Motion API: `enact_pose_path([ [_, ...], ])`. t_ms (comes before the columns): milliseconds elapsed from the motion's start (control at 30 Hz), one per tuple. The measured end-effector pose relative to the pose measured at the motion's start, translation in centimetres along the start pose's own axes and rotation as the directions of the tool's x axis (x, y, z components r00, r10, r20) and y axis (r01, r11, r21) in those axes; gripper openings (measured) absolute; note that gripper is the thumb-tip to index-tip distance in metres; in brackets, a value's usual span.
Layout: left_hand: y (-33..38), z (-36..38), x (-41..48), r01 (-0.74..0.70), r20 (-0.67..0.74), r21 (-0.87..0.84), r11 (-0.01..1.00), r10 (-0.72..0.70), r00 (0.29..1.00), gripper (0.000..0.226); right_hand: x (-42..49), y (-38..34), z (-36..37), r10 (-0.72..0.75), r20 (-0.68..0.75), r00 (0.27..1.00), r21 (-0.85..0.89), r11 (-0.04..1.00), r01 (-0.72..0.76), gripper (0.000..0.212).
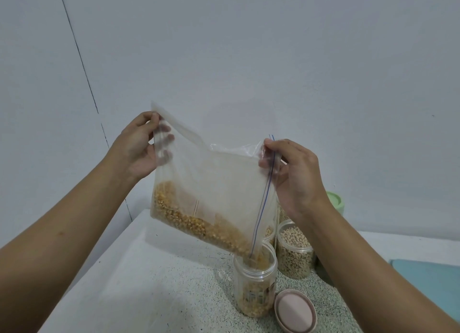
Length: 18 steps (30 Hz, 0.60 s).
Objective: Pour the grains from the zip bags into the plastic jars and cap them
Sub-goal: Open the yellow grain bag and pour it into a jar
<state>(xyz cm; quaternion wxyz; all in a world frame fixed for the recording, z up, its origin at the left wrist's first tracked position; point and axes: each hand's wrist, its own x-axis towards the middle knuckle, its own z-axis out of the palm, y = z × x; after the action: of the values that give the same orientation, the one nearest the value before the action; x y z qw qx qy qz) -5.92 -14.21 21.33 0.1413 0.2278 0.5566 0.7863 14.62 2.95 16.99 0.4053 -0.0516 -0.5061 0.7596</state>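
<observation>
A clear zip bag [219, 183] with a blue zip line hangs tilted above the counter, its lower right corner inside the mouth of an open plastic jar [255, 280]. Yellow corn kernels [189, 223] lie along the bag's lower edge and slide toward the jar, which holds some kernels at its bottom. My left hand [139, 146] grips the bag's raised upper left corner. My right hand [296, 173] pinches the zip edge at the upper right. A pink lid [295, 311] lies face up on the counter just right of the jar.
Behind the open jar stands a jar of pale beans [295, 253], and another jar [270, 233] is partly hidden by the bag. A green lid [336, 202] shows behind my right wrist. A light blue board [428, 280] lies at the right. The speckled counter [161, 283] meets a white wall.
</observation>
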Motion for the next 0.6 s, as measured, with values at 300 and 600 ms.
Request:
enact_pose_path([
  [300, 0.23, 0.24, -0.03, -0.003, 0.006, 0.005, 1.000, 0.002, 1.000, 0.026, 0.11, -0.06, -0.01, 0.015, 0.002, 1.000, 0.008, 1.000, -0.015, 0.017],
  [600, 0.06, 0.35, 0.04, 0.010, -0.007, 0.000, 1.000, -0.010, 1.000, 0.028, 0.16, -0.03, -0.08, 0.019, 0.002, 1.000, 0.008, 1.000, -0.019, 0.020],
])
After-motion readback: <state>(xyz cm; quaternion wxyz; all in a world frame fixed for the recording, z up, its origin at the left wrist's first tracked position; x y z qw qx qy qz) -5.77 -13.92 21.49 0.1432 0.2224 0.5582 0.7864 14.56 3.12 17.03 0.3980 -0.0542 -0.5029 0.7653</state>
